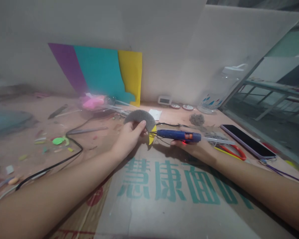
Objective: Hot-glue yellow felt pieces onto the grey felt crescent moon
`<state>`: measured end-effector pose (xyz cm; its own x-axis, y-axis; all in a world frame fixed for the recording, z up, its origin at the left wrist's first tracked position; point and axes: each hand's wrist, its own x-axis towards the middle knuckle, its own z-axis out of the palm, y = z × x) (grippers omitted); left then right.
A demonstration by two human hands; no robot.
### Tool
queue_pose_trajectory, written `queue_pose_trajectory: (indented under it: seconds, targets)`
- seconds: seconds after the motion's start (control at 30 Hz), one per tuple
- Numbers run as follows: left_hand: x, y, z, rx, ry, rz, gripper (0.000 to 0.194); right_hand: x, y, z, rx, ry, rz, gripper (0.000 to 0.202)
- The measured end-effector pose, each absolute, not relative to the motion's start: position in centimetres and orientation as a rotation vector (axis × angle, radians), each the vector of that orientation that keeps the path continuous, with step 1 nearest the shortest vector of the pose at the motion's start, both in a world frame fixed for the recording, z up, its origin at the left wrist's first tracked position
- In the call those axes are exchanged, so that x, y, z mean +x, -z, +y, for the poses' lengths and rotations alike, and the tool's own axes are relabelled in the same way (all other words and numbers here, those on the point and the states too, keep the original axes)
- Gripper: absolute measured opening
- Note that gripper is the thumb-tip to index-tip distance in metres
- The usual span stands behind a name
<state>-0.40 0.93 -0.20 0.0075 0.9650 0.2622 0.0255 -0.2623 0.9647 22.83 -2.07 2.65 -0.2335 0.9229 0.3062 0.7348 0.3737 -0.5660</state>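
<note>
- Head view: left hand [129,136] pinches a grey crescent [139,116] above the middle of the tabletop [174,116].
- Right hand [194,148] grips a glue gun [173,134], nozzle apparently touching the crescent's yellow end [151,138].
- Phone [248,141] near tabletop's right edge.

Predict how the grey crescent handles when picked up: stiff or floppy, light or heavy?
The crescent is probably stiff: no sag shows where it juts past the left hand. Likely light, as a thumb-and-finger pinch holds it. Its yellow end may bend easily, tapering to a point.
</note>
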Motion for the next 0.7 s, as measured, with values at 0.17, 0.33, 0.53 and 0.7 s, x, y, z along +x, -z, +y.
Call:
queue_pose_trajectory:
  seconds: [0.17,0.33,0.53,0.7]
  targets:
    - [-0.39,0.41,1.12,1.403,-1.394,1.068,0.034,22.90,-2.56,-2.01,-1.383,-0.477,-2.008,0.024]
    - [-0.44,0.54,1.24,1.419,-1.387,1.074,0.034,22.93,-2.14,-1.94,-1.388,-0.425,-1.950,0.026]
    - [-0.45,0.45,1.10,1.397,-1.383,1.066,0.032,23.04,-2.09,-1.80,-1.382,-0.438,-1.963,0.025]
    - [-0.43,0.36,1.03,1.372,-1.375,1.055,0.033,23.07,-2.15,-1.66,-1.390,-0.440,-1.991,0.022]
